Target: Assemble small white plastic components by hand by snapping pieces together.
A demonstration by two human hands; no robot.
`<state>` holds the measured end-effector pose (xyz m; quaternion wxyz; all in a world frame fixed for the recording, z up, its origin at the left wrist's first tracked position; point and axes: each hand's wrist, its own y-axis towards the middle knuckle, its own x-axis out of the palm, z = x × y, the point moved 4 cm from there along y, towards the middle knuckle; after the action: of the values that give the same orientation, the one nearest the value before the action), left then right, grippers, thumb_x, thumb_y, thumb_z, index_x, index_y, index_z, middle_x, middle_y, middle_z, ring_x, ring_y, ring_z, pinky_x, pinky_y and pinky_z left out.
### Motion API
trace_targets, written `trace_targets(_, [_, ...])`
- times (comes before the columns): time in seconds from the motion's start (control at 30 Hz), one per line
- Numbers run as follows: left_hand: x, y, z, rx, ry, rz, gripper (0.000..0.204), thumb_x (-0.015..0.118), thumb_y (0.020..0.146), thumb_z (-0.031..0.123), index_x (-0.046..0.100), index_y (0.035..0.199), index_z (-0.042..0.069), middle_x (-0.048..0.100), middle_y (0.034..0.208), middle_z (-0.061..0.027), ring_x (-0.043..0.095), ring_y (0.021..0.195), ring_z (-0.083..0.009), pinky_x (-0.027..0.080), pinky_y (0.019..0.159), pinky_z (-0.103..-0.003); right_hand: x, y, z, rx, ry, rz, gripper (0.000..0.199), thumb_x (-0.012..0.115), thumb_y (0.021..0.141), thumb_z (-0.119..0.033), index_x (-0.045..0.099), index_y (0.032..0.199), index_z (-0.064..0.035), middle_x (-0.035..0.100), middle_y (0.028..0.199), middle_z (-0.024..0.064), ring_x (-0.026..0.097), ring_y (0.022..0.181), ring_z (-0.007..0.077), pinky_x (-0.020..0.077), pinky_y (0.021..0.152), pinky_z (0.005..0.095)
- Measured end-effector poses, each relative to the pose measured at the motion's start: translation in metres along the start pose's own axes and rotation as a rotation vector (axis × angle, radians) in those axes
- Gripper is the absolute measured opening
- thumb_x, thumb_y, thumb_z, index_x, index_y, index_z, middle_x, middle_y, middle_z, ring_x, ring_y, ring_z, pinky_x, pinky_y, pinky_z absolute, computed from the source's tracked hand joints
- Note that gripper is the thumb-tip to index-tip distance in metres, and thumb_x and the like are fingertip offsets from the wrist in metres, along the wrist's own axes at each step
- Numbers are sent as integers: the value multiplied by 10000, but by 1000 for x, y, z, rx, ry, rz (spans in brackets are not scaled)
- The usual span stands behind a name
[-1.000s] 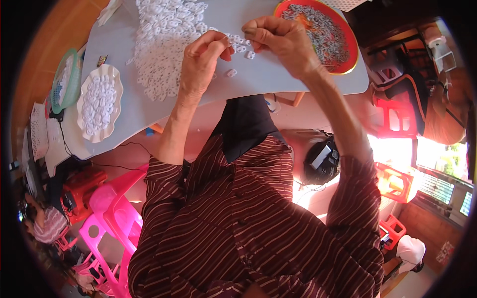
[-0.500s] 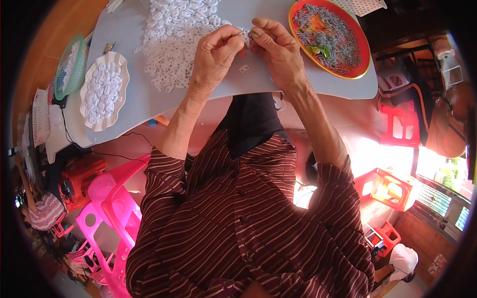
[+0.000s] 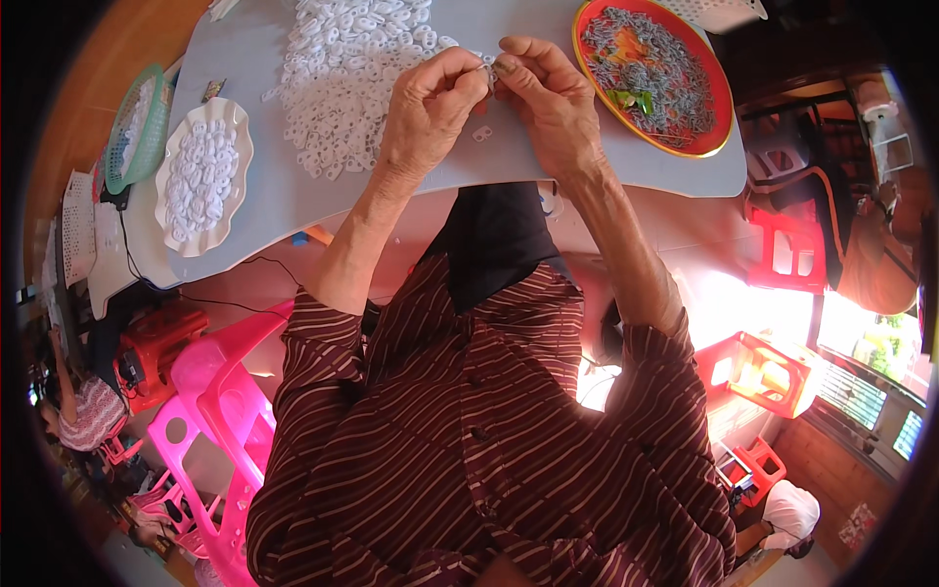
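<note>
Above the near part of the grey table, my left hand and my right hand meet fingertip to fingertip. Thumb and forefinger of the left are pinched on a small white plastic piece, mostly covered by the fingers. The right hand's thumb and forefinger are closed against the same spot; what they grip is too small to make out. One loose white plastic piece lies on the table below the hands. Left of them spreads a big heap of white oval plastic pieces with holes.
A red round tray of small grey pieces stands right. On the left are a scalloped white dish of white pieces and a green basket. The grey table has a curved near edge. Pink chairs stand lower left.
My left hand has shifted slightly right, closer to the right fingertips, and less of the white piece shows. My right hand stays almost in place.
</note>
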<state>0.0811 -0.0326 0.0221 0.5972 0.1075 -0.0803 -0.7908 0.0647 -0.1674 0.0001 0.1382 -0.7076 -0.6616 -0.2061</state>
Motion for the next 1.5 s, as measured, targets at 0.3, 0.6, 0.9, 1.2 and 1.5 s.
trace_targets(0.3, [0, 1, -3, 49, 4, -25, 90, 583, 847, 98, 575, 797, 22, 532, 630, 29, 507, 608, -33, 408, 541, -193, -4, 0, -3, -20, -91, -70, 129, 637, 861, -132, 644, 938, -29, 625, 787, 5, 553, 735, 59, 464, 686, 198])
trace_targets(0.6, [4, -2, 6, 97, 42, -100, 83, 581, 846, 87, 567, 803, 17, 553, 636, 18, 517, 608, -47, 429, 551, -208, -4, -6, -10, -36, -322, -53, 181, 630, 873, -188, 649, 881, -8, 626, 767, 3, 542, 704, 59, 450, 654, 203])
trace_targets(0.9, [0, 4, -10, 96, -31, -28, 93, 574, 852, 87, 583, 798, 11, 564, 656, 21, 490, 638, -29, 419, 585, -193, -4, -5, -9, -37, -94, -11, 226, 587, 900, -225, 645, 908, -6, 627, 741, 12, 544, 712, 57, 442, 667, 199])
trace_targets(1.2, [2, 4, -9, 110, -71, -113, 125, 575, 883, 134, 599, 851, 16, 596, 667, 9, 519, 628, -44, 425, 580, -194, 0, -10, -11, -87, -316, -7, 189, 622, 878, -193, 648, 905, -7, 614, 724, 5, 535, 701, 57, 435, 665, 199])
trace_targets(1.5, [-15, 7, 10, 215, 201, 18, 126, 584, 874, 137, 619, 844, 19, 587, 648, 9, 488, 591, -35, 401, 539, -198, 2, -11, -14, -146, -304, 19, 165, 624, 873, -156, 630, 896, 7, 635, 760, 30, 558, 693, 72, 462, 664, 207])
